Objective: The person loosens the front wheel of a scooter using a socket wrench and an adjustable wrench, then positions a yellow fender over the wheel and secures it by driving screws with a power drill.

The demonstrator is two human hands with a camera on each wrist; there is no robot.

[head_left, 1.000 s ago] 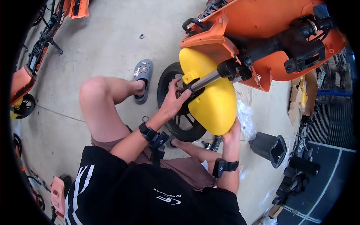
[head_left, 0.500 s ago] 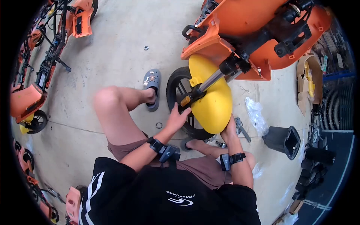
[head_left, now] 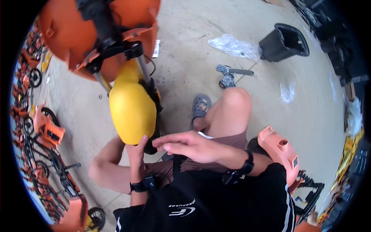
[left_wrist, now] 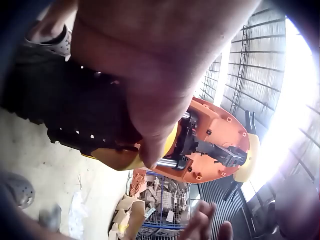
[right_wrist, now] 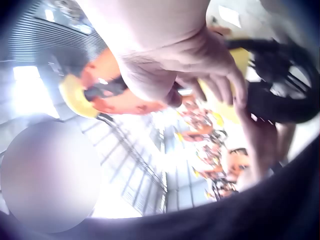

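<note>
1. Here we see the left hand (head_left: 136, 152) gripping the lower edge of the yellow fender (head_left: 131, 108), fingers curled round it.
2. The right hand (head_left: 185, 146) hovers just beside it, fingers straight, holding nothing.
3. The fender hangs below the orange scooter (head_left: 69, 34).

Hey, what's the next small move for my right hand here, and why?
Probably bring the open right hand onto the rounded yellow plastic fender, beside the left hand: only that hand holds its lower edge, while the right hovers close, holding nothing.

Concrete floor (head_left: 185, 58), corrugated metal wall (left_wrist: 260, 75), bright daylight (left_wrist: 300, 110)
</note>
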